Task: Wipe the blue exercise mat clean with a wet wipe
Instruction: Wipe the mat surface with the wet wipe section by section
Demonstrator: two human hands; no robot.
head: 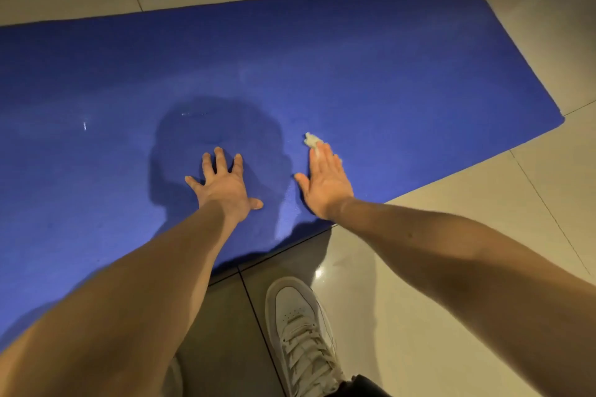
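Wiping step in hand. Left hand (pixel 222 185) lay flat on blue exercise mat (pixel 387 74), fingers splayed, bracing. Right hand (pixel 325 182) pressed crumpled wet wipe (pixel 311 139) under straight, close-set fingers near mat's right end. Next probably called for firm sweep across mat.

ahead of left hand (pixel 222 185): blue mat (pixel 354 58) open to its far edge | between it and right hand (pixel 324 182): narrow free strip | at right hand's fingertips: wet wipe (pixel 311 139) | behind both hands: white shoe (pixel 303 325) on floor (pixel 451 251)
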